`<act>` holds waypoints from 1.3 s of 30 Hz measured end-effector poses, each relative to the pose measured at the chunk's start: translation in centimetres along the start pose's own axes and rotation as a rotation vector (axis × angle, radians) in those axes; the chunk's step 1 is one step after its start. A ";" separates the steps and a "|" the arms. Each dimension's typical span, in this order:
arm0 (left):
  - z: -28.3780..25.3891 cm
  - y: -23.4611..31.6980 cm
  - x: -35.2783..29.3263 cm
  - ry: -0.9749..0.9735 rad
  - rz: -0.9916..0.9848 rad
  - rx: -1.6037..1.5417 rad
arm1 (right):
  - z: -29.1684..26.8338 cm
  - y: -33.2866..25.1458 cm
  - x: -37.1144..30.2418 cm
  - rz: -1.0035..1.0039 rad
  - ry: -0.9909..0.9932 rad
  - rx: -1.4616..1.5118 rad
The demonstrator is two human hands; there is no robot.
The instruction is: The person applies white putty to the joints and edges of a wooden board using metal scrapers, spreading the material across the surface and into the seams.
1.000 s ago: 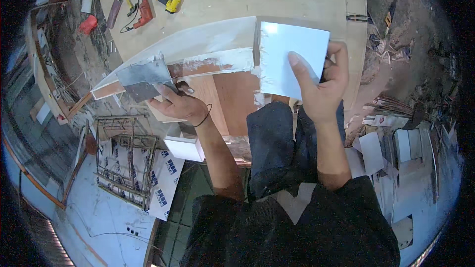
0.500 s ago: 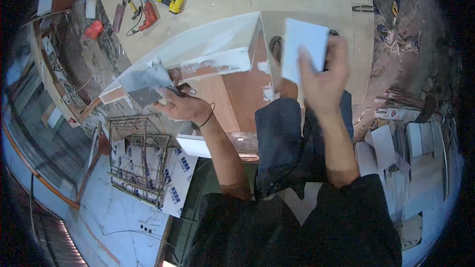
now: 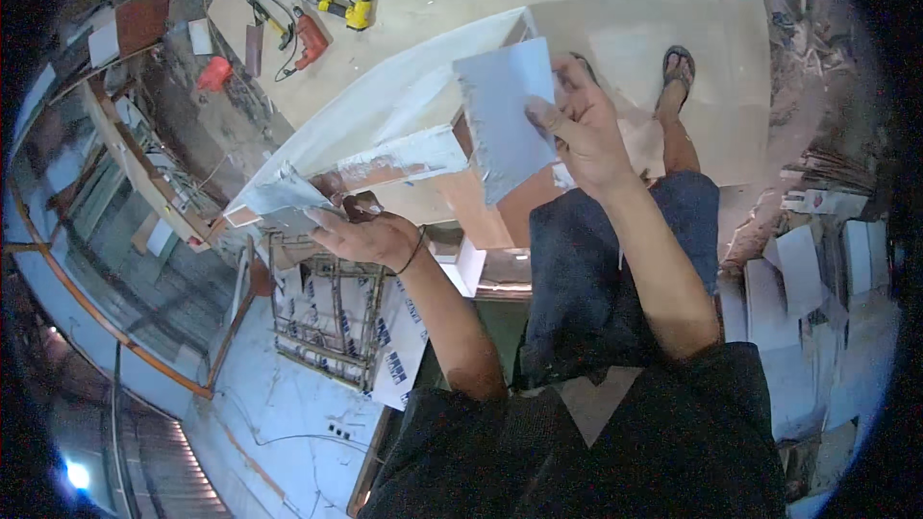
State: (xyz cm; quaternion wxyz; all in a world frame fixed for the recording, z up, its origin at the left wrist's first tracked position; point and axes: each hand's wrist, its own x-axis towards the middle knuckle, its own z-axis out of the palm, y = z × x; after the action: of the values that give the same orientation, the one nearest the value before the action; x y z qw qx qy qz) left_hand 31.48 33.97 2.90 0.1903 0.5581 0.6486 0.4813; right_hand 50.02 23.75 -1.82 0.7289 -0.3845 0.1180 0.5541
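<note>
My left hand point(image 3: 370, 235) is closed on a putty knife point(image 3: 288, 194) whose wide grey blade is smeared with pale filler. My right hand point(image 3: 588, 139) grips a flat, pale rectangular sheet point(image 3: 500, 111) between thumb and fingers, and its left edge looks ragged, with filler along it. Both hands are raised over a long wooden box-like piece point(image 3: 389, 125). White filler coats its top and is patchy along its near edge, while brown wood shows on its side. The held sheet hides part of the piece's right end.
On the board floor beyond lie a yellow nail gun point(image 3: 346, 2), a red drill point(image 3: 308, 40) and cables. A metal frame point(image 3: 332, 317) rests at lower left. Panels point(image 3: 798, 269) lean at right. A sandalled foot point(image 3: 677, 72) stands at the far right of the piece.
My right hand has tilted the sheet and brought it left, over the piece's end. My left hand still holds the putty knife, its blade now flatter. The whole view has shifted.
</note>
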 end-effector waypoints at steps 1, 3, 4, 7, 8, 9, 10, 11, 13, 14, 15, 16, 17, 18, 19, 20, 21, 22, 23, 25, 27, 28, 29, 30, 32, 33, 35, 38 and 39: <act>0.0 0.6 0.0 0.009 -0.099 -0.128 | 1.0 -0.8 0.0 0.004 -0.042 -0.094; -0.6 0.0 0.2 0.011 -0.192 -0.241 | 1.7 -0.1 0.3 0.023 -0.042 -0.183; -1.0 -0.7 0.1 -0.019 0.033 0.088 | 1.7 -0.2 0.4 0.028 -0.036 -0.173; -1.6 -1.6 -0.3 -0.050 0.051 0.287 | -2.2 0.9 1.0 -0.098 0.114 -0.301; -1.7 -1.5 0.1 -0.020 -0.136 0.171 | -3.1 1.0 0.8 -0.099 0.107 -0.297; -1.5 -1.6 0.3 -0.015 -0.133 0.168 | -3.7 0.9 0.6 -0.082 0.148 -0.321; -1.3 -1.6 0.5 -0.018 -0.103 0.032 | -3.7 0.7 0.3 -0.065 0.188 -0.348; -1.2 -1.5 0.7 -0.020 -0.074 -0.104 | -3.4 0.3 0.0 -0.055 0.201 -0.361; -0.9 -1.3 0.6 0.020 -0.147 -0.259 | -3.0 -0.3 -0.7 -0.108 0.223 -0.406; -0.7 -1.3 0.4 0.053 -0.219 -0.409 | -2.9 -0.7 -1.1 -0.157 0.251 -0.445; -0.9 -1.2 0.4 0.065 -0.224 -0.419 | -3.1 -1.1 -1.7 -0.163 0.243 -0.458; -1.7 -1.1 0.7 0.012 -0.271 -0.373 | -3.0 -1.2 -2.1 -0.119 0.258 -0.376; -2.3 -0.8 0.7 -0.039 -0.323 -0.331 | -3.5 -1.4 -2.7 -0.075 0.275 -0.301; -2.9 -0.3 0.4 -0.013 -0.319 -0.342 | -5.1 -1.2 -3.4 -0.054 0.228 -0.344; -2.9 0.6 -0.6 -0.042 -0.229 -0.247 | -7.4 -1.8 -4.4 -0.038 0.187 -0.399; -3.3 2.0 -0.9 -0.050 -0.118 -0.134 | -8.3 -2.3 -5.5 0.030 0.188 -0.285; -2.6 3.9 -2.3 0.011 -0.145 -0.063 | -9.3 -3.0 -6.9 0.103 0.192 -0.181; -1.9 4.9 -3.6 0.058 -0.144 -0.074 | -9.5 -4.6 -8.2 0.064 0.094 -0.091; -1.3 5.7 -5.0 0.032 -0.100 0.027 | -11.5 -5.1 -9.6 0.067 0.064 0.076; 0.0 7.8 -7.3 0.040 -0.083 0.124 | -11.9 -6.5 -11.2 0.110 0.038 0.060; 1.1 10.6 -8.9 0.033 -0.276 -0.300 | -14.0 -7.2 -12.7 0.134 0.061 -0.086; 1.7 11.0 -10.3 0.048 -0.305 -0.331 | -16.8 -7.3 -13.4 0.118 0.098 -0.253; 1.4 11.4 -11.3 -0.016 -0.276 -0.351 | -16.7 -5.9 -13.2 0.071 0.327 -0.251; 1.7 11.8 -12.4 -0.088 -0.261 -0.382 | -18.8 -5.8 -13.2 0.143 0.311 -0.318; 1.5 11.6 -14.0 -0.142 -0.288 -0.447 | -16.2 -6.4 -12.8 0.198 0.527 -0.248; 1.6 11.3 -15.1 -0.163 -0.215 -0.251 | -17.6 -6.8 -12.5 0.192 0.533 -0.256; 1.9 12.5 -16.7 -0.207 -0.141 -0.056 | -20.7 -6.5 -13.3 0.183 0.619 -0.520; 2.8 15.1 -18.8 -0.250 -0.311 -0.310 | -23.0 -7.0 -13.9 -0.076 0.512 -0.963; 2.9 15.2 -19.6 -0.217 -0.352 -0.365 | -23.3 -8.0 -14.8 -0.020 0.535 -1.144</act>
State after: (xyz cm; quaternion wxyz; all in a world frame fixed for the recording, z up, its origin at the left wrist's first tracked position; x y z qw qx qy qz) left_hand 47.96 16.09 8.62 0.4367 0.4416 0.6139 0.4873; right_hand 57.82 -3.68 -5.29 0.3584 -0.8396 -0.0224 0.4075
